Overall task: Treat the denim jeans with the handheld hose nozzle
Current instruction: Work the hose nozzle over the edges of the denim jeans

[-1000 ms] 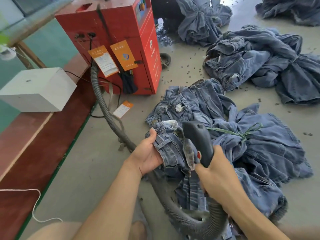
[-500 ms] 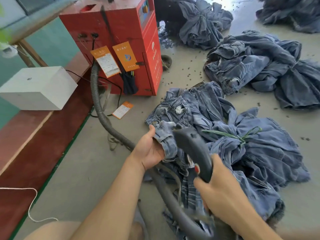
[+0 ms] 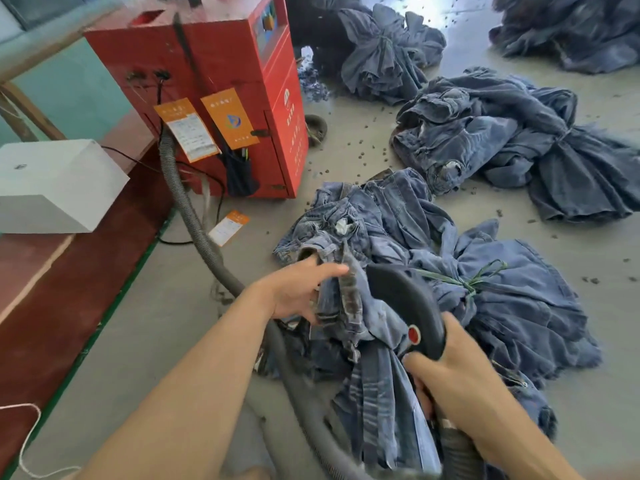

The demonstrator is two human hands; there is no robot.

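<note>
We're mid-job: left hand (image 3: 300, 295) is gripping the jeans (image 3: 349, 306) up off the floor pile, right hand (image 3: 450, 372) is clenching the nozzle (image 3: 405, 303), tip at the fabric. Treated vs. untreated – we can't tell; other bundles (image 3: 502, 140) look untouched.

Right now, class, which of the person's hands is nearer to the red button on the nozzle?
Right. The right hand grips the nozzle handle just below the red button; the left hand holds the jeans farther off, on the other side.

4 denim bundles (image 3: 498, 306), 1 red machine (image 3: 221, 98), 3 tags (image 3: 187, 133).
</note>
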